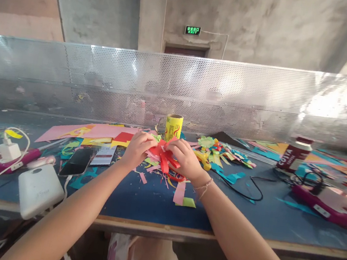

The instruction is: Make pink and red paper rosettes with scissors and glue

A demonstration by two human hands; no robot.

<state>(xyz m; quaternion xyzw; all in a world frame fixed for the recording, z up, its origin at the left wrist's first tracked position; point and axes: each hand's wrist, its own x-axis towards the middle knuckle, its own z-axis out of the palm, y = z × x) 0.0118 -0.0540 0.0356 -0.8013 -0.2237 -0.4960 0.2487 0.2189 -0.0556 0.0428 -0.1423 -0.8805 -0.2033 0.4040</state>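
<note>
"What's closest to you?"

"Pale trousers (154,259), below the wooden edge of a blue tabletop (148,209). A white power bank (40,192) sits at that edge, left of the left forearm."

"And a little further in?"

"A pink paper scrap (179,192) overlaps a yellow-green one (186,202) in front of the hands. Two phones (75,162) lie side by side to the left, one screen dark, the other lit."

"What are the hands doing?"

"They meet at the middle of the table over some red paper strips (165,163). The left hand (140,146) has its fingertips pinched on the left side of them; the right hand (185,158), with a bracelet (204,189) at its wrist, has its fingers curled onto the right side."

"Beyond that?"

"A Costa Coffee bottle (295,154) well to the right, a heap of coloured paper pieces (217,151) nearer, and an upright yellow cylinder (173,128) just past the hands."

"Furthest?"

"A perforated metal screen (184,75), then a green exit sign (192,30) on the concrete wall (261,21)."
</note>
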